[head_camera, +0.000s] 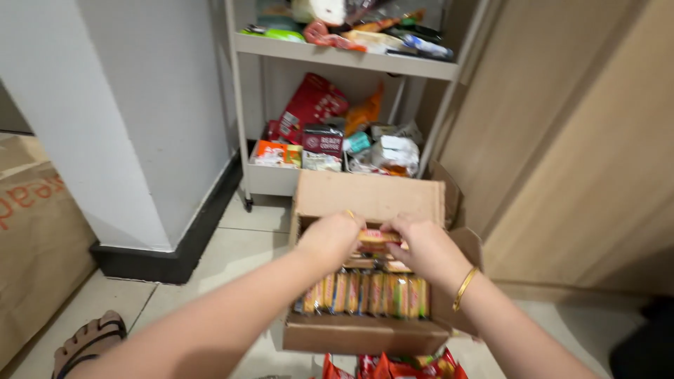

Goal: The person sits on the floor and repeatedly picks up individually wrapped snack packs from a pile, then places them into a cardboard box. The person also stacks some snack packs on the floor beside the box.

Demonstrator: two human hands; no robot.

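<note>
An open cardboard box (365, 195) stands on the tiled floor, filled with a row of yellow and orange snack packets (365, 293). My left hand (330, 238) and my right hand (425, 249) are both over the box, together gripping one orange and yellow packet (379, 236) between them, just above the packed row. A gold bangle (463, 288) sits on my right wrist.
A white wheeled shelf cart (337, 60) behind the box holds mixed food packs on two levels. A white pillar with a dark base (140, 140) is at left, a wooden panel wall (576, 140) at right. Red packets (400, 366) lie below the box; a sandalled foot (88, 342) is at lower left.
</note>
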